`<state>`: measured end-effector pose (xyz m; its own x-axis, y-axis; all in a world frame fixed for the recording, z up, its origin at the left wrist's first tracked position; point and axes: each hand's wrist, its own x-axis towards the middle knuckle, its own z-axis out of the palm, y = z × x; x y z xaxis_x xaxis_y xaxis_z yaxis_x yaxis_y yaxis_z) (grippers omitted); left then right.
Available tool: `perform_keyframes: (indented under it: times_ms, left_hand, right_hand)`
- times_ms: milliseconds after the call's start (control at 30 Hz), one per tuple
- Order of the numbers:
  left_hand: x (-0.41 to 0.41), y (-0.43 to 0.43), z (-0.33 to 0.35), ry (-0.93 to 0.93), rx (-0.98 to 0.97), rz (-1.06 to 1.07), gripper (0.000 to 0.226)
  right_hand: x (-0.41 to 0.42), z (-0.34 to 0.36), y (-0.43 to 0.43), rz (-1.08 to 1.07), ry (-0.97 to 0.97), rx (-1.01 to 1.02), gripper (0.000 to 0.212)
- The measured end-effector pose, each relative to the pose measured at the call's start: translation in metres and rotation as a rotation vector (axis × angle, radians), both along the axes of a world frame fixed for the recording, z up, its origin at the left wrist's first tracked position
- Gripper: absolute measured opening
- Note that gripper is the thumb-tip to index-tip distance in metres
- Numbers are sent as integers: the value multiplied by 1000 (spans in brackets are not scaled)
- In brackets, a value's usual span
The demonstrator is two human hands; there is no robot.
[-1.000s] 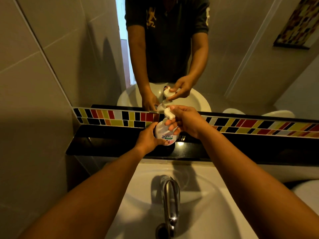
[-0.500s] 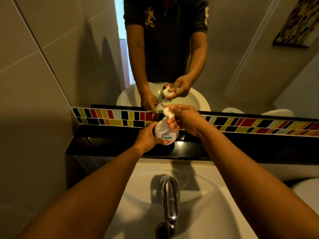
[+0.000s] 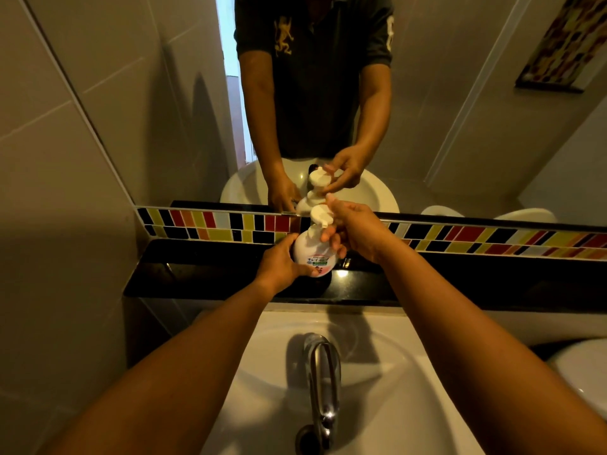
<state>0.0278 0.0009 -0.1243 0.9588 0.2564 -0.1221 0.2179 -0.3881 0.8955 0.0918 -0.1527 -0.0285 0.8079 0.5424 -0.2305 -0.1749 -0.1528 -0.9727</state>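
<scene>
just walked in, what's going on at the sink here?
A person stands at a bathroom sink facing a mirror. The left hand grips the body of a white soap bottle that stands on the black ledge. The right hand holds the pump head, thumb on top, fingers curled under it. No water shows at the tap.

Left hand [image 3: 279,266] gripping soap bottle [image 3: 312,249], sink [image 3: 410,405]

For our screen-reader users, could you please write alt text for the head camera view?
A person's left-hand grip holds a white pump soap bottle upright on a black ledge while the right-hand grip pinches its pump head. Below lie a white sink and chrome tap; the mirror above reflects the hands and bottle.
</scene>
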Motion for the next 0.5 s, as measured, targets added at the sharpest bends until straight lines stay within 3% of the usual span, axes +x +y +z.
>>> perform_keyframes:
  times_ms: [133,200,367,500]
  left_hand:
    - [-1,0,1,15,-6,-9,74]
    - [0,0,3,31,-11,-21,75]
    - [3,-4,5,59,-28,-29,74]
    - [5,-8,7,62,-29,-25,73]
  right_hand:
    - [2,-25,-13,-322,-55,-166,32]
    - [-3,-46,-21,-357,-82,-231,18]
    - [-20,-90,-35,-145,-165,-317,69]
    - [-24,-92,-28,-119,-244,-275,76]
